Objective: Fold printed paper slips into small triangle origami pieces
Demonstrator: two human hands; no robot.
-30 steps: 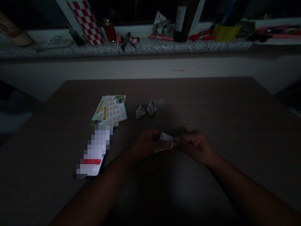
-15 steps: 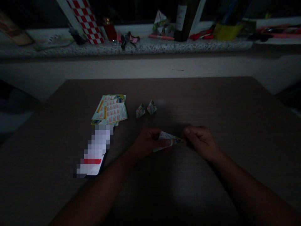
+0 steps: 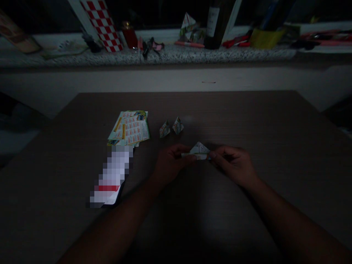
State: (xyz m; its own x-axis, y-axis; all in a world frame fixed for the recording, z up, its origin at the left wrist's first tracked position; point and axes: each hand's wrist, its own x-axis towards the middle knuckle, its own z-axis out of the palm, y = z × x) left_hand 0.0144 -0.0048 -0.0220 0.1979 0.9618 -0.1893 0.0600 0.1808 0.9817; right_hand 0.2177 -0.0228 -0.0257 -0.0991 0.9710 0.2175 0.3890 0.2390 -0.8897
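Note:
Between my two hands is a small folded printed paper (image 3: 200,149), its triangular point facing away from me and a folded strip along its near edge. My left hand (image 3: 176,161) pinches its left end, thumb on top. At the right end, my right hand (image 3: 231,159) grips the paper between thumb and fingers, the other fingers curled. Beyond my hands two small folded paper pieces (image 3: 178,126) stand side by side on the table. To their left lies a fanned stack of printed leaflets (image 3: 134,128).
A phone with a lit, blurred screen (image 3: 112,176) lies left of my left forearm on the dark wooden table (image 3: 247,117). Behind it, a stone windowsill (image 3: 176,55) bears a red-and-white checkered box (image 3: 103,27), a bottle (image 3: 213,25), a larger folded paper (image 3: 188,27) and a yellow container (image 3: 266,38).
The paper has turned so its point faces away from me. My right hand has come slightly left and now holds its right end; my left hand has shifted slightly up.

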